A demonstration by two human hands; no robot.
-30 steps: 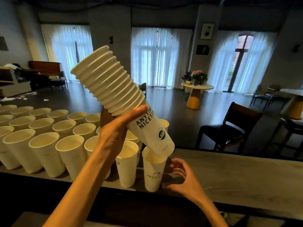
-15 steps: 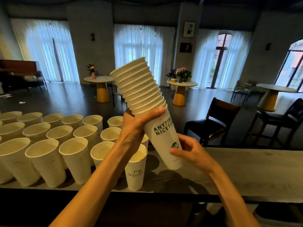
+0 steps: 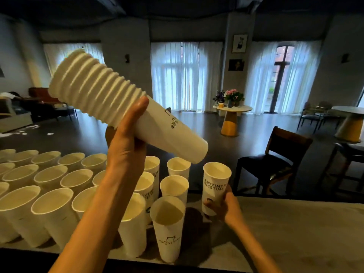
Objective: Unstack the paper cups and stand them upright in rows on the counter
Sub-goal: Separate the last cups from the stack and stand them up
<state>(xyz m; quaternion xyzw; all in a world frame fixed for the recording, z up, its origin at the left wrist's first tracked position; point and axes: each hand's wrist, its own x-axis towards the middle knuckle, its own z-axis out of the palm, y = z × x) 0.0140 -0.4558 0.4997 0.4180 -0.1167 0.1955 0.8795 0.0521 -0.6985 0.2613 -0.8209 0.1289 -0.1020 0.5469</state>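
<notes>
My left hand grips a long stack of white paper cups, tilted with its rims up to the left and its base down to the right, held above the counter. My right hand is closed around the lower part of a single printed cup, upright at the right end of the rows; whether its base touches the counter is hidden. Several cups stand upright in rows across the left of the counter, the nearest one at the front edge.
Behind the counter a dark wooden chair stands at the right. Round tables with yellow bases and flowers are farther back. The grey counter surface stretches to the right of the cups.
My right hand has pulled one cup off the base of the stack and brought it down upright at the right end of the rows. My left hand tilted the stack flatter.
</notes>
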